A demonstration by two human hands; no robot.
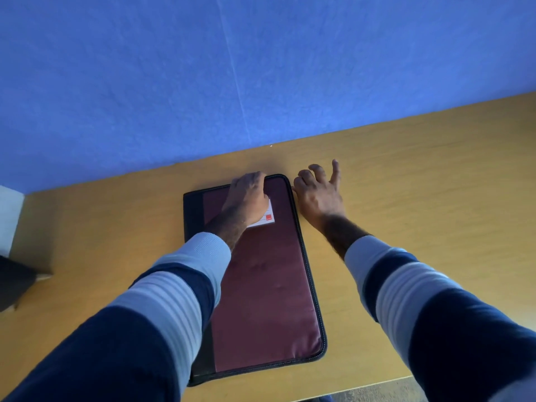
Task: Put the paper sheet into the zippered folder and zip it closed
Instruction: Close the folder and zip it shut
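folder: maroon fabric zippered folder with black trim [266, 285], flat on the yellow wooden table [406, 184], under my left hand [246, 200]
left hand: curled, pressing far corner
right hand [317, 195]: at far right edge, pinch on zipper pull likely; cannot tell
paper: not visible
risk: zipper snags at corner if folder shifts

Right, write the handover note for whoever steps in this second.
Left hand: pressed flat on the far end of the zippered folder, over its white label.
Right hand: at the folder's far right corner, fingers pinched at the zipper edge; the pull itself is hidden.
Folder lies closed on the wooden desk. No paper sheet in view, presumably inside.
Left: cannot confirm how far the zip has run; finish it and check.
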